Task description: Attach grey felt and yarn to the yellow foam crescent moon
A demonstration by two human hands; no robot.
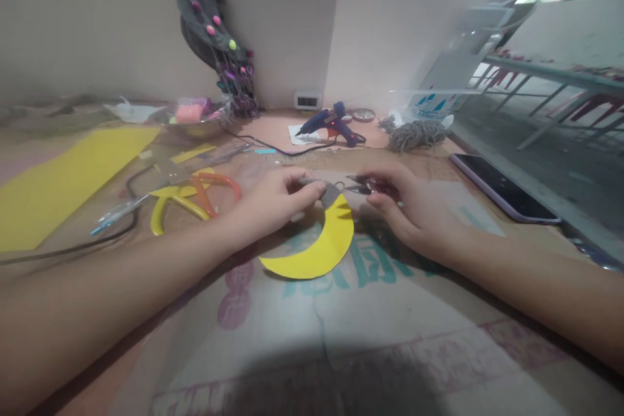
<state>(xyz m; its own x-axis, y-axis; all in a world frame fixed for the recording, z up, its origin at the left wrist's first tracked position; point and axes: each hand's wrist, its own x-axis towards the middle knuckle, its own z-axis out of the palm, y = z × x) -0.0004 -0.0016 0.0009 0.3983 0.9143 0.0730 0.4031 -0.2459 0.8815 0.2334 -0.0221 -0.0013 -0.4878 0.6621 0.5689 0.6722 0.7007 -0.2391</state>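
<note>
My left hand (287, 195) pinches the upper end of a yellow crescent-moon cutout (324, 247). Grey yarn (332, 194) covers that end, and a small loop stands up beside it. My right hand (404, 205) is closed around small snips (361, 187). Their two dark blades are parted and point left at the loop, close to the crescent's tip. Most of the handle is hidden in my fingers. The crescent's lower, bare end curves left over a printed plastic sheet (302, 338).
Left lie orange-handled scissors (229, 182), yellow-handled pliers (158, 214) and yellow sheet (82, 182). Behind are a blue glue gun (326, 122) with its cord and a grey yarn bundle (419, 135). A phone (504, 187) lies right. A decorated grey moon (199, 19) hangs against the wall.
</note>
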